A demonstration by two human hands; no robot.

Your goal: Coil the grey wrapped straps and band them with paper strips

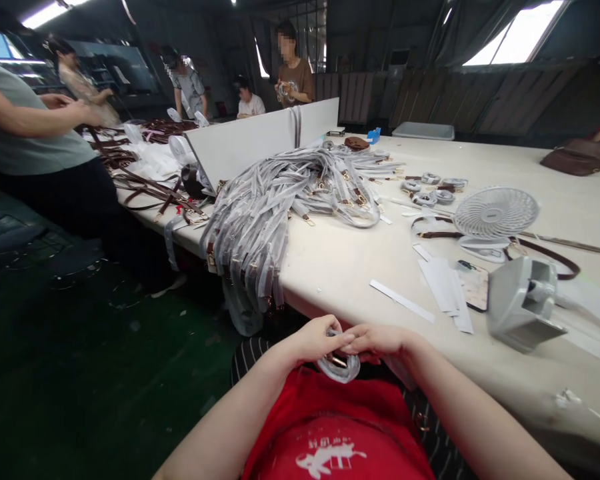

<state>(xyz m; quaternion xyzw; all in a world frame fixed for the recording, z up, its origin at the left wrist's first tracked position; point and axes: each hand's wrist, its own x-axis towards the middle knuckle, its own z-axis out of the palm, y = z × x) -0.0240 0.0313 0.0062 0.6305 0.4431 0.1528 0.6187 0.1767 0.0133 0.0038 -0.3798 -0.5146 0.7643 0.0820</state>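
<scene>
Just above the red apron, at the table's front edge, both of my hands close round one coiled bag strap (347,371) in clear plastic wrapping. My left hand (316,341) grips its upper left side, thumb reaching toward the other hand. From the right, my right hand (377,340) pinches the coil, and the fingertips of both hands meet. Gold-coloured metal hardware shows inside the coil. Ahead lies a large pile of wrapped straps (280,193), partly hanging over the table edge. Several finished-looking coils (425,199) sit farther right.
On the white table (330,267) a grey fan (495,212) stands at right, beside a phone (475,283) and white paper strips (445,287). A white divider board (265,143) rises behind the pile. Brown straps (150,187) lie leftward. Several other people are around the table.
</scene>
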